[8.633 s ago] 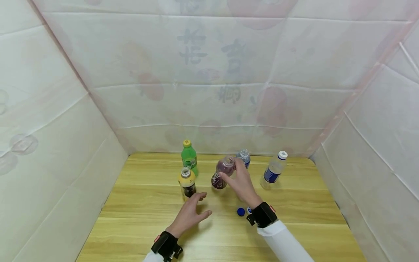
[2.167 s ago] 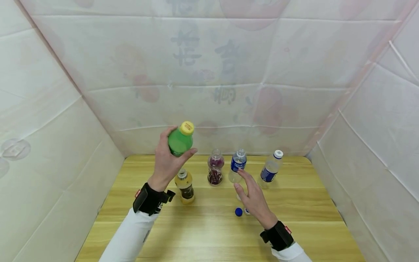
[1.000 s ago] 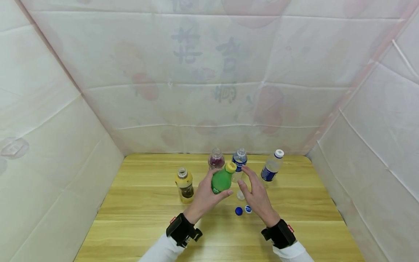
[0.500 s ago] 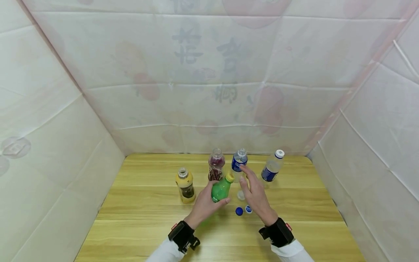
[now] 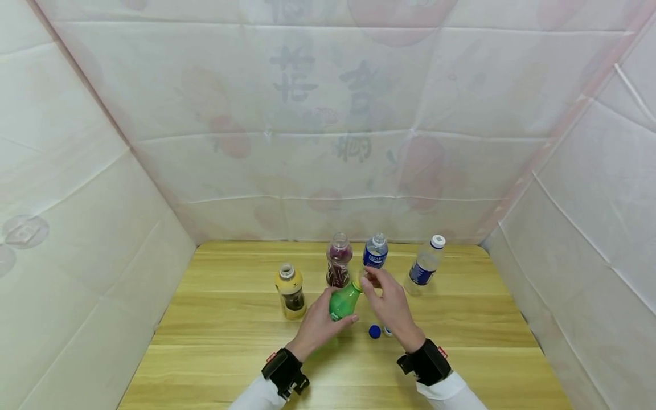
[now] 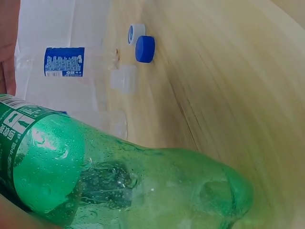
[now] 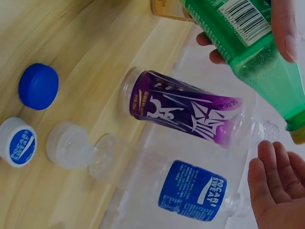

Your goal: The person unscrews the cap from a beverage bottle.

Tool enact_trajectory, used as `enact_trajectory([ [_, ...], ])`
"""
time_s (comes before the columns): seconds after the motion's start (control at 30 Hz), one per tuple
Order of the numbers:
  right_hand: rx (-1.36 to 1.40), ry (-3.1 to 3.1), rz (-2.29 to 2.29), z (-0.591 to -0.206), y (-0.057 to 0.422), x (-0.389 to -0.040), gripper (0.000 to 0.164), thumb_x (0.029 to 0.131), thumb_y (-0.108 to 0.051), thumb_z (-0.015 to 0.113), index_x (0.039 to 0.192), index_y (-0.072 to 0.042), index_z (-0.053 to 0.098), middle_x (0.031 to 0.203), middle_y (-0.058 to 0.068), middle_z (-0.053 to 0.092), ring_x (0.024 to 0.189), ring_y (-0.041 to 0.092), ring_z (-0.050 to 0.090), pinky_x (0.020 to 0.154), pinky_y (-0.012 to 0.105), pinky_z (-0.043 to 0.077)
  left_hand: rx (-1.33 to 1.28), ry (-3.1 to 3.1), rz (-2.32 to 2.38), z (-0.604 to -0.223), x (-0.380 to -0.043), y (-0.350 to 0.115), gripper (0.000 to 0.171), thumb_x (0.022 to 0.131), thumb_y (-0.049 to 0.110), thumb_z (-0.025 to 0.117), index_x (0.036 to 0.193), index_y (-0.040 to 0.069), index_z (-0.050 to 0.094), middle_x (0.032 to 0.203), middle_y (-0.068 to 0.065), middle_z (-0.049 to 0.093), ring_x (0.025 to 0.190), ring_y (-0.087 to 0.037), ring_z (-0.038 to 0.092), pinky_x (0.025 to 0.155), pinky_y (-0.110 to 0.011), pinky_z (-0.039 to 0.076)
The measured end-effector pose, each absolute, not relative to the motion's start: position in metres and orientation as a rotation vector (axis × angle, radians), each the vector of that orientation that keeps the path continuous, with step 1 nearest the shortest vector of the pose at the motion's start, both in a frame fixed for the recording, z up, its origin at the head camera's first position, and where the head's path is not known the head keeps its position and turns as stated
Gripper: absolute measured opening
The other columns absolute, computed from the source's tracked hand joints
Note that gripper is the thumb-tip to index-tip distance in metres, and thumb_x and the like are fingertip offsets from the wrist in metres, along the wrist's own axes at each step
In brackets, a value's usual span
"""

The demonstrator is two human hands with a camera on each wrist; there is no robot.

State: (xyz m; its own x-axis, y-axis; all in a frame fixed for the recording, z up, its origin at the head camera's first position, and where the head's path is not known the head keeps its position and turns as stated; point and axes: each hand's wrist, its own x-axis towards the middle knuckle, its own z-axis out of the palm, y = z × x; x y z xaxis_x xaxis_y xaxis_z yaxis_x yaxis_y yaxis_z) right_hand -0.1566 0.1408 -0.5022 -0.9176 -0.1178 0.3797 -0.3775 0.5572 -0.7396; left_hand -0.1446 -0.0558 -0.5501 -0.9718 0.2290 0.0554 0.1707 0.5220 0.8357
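My left hand (image 5: 319, 326) grips a green soda bottle (image 5: 343, 302), tilted with its yellow cap (image 5: 357, 286) toward my right. My right hand (image 5: 392, 304) is at that cap, its fingers bent loosely. In the right wrist view, the right fingers (image 7: 274, 167) lie just below the yellow cap (image 7: 299, 134), and none are seen wrapped round it. The left wrist view shows the green bottle (image 6: 143, 176) close up, with droplets inside. Behind the hands stand an uncapped purple-labelled bottle (image 5: 338, 265) and an uncapped blue-labelled bottle (image 5: 376, 253).
An uncapped yellow-labelled bottle (image 5: 291, 293) stands at left, and a white-capped bottle (image 5: 425, 265) at right. A blue cap (image 5: 374, 331), a white cap (image 7: 18, 142) and a translucent cap (image 7: 70, 144) lie on the wooden table (image 5: 230, 336). Cloth walls (image 5: 318, 171) enclose it.
The green bottle was raised at the left, then came down to the middle and tilted rightward. My right hand has moved left to its cap. Earlier, the right hand held the purple-labelled bottle.
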Motion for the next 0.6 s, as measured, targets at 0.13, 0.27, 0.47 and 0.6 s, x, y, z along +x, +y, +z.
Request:
enact_trajectory([
  [0.13, 0.373, -2.540, 1.234, -0.5012, 0.1372, -0.1577, 0.034, 0.103, -0.031, 0.067, 0.126, -0.007, 0.070, 0.106, 0.001, 0.068, 0.094, 0.015, 0.066, 0.083, 0.039, 0.060, 0.366, 2.721, 1.443, -0.5510, -0.1448, -0.0546, 0.083, 0.084, 0.054, 0.082, 0.143, 0.006, 0.049, 0.117, -0.011, 0.065, 0.096, -0.021, 0.064, 0.073, -0.037, 0.056],
  [0.27, 0.379, -2.526, 1.156, -0.5009, 0.1349, -0.1589, 0.031, 0.100, -0.030, 0.071, 0.119, -0.006, 0.074, 0.097, -0.001, 0.067, 0.086, 0.012, 0.065, 0.076, 0.034, 0.060, 0.362, 2.745, 1.422, -0.5512, -0.1449, -0.0534, 0.080, 0.085, 0.050, 0.083, 0.143, 0.006, 0.049, 0.117, -0.011, 0.065, 0.096, -0.021, 0.064, 0.074, -0.038, 0.056],
  [0.47, 0.382, -2.515, 1.119, -0.4999, 0.1332, -0.1594, 0.030, 0.098, -0.032, 0.074, 0.115, -0.007, 0.075, 0.097, 0.001, 0.070, 0.084, 0.014, 0.067, 0.073, 0.031, 0.060, 0.346, 2.747, 1.406, -0.5502, -0.1440, -0.0530, 0.079, 0.085, 0.046, 0.084, 0.143, 0.006, 0.048, 0.118, -0.011, 0.065, 0.097, -0.022, 0.064, 0.075, -0.039, 0.057],
  [0.6, 0.375, -2.521, 1.128, -0.4987, 0.1321, -0.1596, 0.032, 0.096, -0.032, 0.075, 0.115, -0.006, 0.075, 0.102, 0.004, 0.072, 0.086, 0.016, 0.070, 0.074, 0.034, 0.061, 0.374, 2.769, 1.396, -0.5497, -0.1439, -0.0532, 0.078, 0.085, 0.046, 0.085, 0.142, 0.005, 0.049, 0.116, -0.011, 0.065, 0.095, -0.022, 0.064, 0.073, -0.038, 0.056],
])
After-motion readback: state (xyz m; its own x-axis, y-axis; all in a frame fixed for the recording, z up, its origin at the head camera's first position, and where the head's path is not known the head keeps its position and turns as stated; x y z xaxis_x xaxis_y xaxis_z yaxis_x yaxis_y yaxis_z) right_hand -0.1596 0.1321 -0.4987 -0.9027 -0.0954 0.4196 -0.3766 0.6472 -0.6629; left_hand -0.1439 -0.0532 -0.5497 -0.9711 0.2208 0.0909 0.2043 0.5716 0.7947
